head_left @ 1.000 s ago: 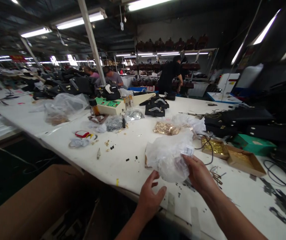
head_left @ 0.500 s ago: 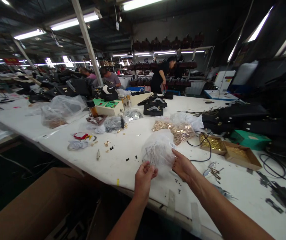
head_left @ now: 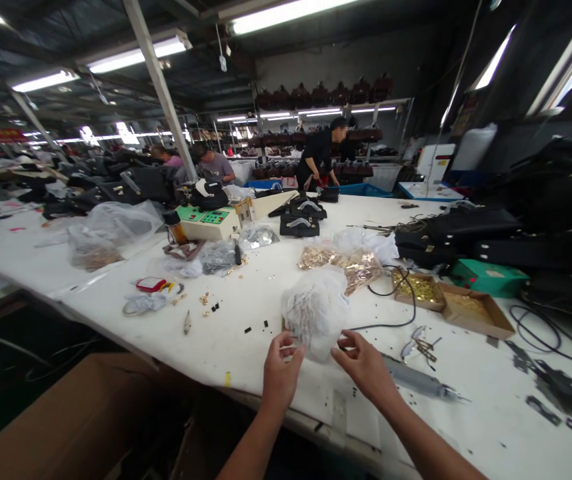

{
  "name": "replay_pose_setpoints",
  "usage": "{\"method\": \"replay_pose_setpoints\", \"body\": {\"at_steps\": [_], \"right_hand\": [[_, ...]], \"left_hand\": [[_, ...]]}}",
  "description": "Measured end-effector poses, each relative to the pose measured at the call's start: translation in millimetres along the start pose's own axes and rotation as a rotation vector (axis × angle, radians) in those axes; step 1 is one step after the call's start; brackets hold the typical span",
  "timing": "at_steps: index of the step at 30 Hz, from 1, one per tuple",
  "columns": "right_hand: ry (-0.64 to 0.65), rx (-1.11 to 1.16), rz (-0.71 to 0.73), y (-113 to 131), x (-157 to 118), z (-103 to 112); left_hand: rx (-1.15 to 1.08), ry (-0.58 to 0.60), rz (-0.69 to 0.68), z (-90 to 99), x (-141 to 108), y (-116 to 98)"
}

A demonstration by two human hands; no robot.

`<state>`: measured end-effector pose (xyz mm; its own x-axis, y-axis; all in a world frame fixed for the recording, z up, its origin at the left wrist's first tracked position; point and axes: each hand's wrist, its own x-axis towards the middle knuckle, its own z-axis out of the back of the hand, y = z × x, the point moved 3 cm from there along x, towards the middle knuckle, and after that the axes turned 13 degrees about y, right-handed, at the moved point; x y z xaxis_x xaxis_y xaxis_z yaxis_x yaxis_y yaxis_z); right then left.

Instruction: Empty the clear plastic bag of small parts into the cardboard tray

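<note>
A big workshop is stretching back under long ceiling lights, and a long white table is running across the middle of the frame. Near the lower middle, a person is reaching both hands out over the table's near edge. The left hand is pinching the lower left edge of a white plastic bag, with the fingers pressed together on it. The right hand is touching the bag's lower right edge, and its fingers are curling on the plastic. The bag is sitting on the table just above the two hands, puffed up and crinkly.

Just behind the bag, a clear bag of gold parts is lying flat. To the right of it, two flat cardboard boxes are holding more gold pieces. A black cable is curling between the bags and the boxes. A grey tool is lying to the right of the right hand. A green box is sitting at the right, beside a pile of black bags.

In the upper left middle, a cream machine with green panels is standing on the table. A red thing is lying left of the middle. At the lower left, a brown carton is standing below the table. Far back, a person in black is bending over the table.
</note>
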<state>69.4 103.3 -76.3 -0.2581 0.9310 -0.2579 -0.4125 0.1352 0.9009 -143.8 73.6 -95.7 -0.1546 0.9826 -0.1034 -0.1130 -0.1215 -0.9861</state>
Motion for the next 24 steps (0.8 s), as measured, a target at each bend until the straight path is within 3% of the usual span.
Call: {"method": "replay_pose_setpoints", "body": {"at_steps": [4,7,13,17,24], "right_hand": [[0.024,-0.222,0.024,-11,0,-21],[-0.017,-0.334,0.038,-14,6,-32],[-0.08,-0.334,0.071,-15,15,-42],[-0.099,-0.296,0.187,3,12,-27],[-0.037,-0.251,0.293,75,16,23]], "left_hand": [[-0.061,0.016,0.019,-3.2,0,1],[-0.238,0.036,0.081,-11.3,-1,4],[-0.525,0.077,0.101,-26.9,-12,11],[-0.46,0.112,0.08,-22.4,-16,6],[-0.392,0.083,0.057,-10.5,-13,14]]}}
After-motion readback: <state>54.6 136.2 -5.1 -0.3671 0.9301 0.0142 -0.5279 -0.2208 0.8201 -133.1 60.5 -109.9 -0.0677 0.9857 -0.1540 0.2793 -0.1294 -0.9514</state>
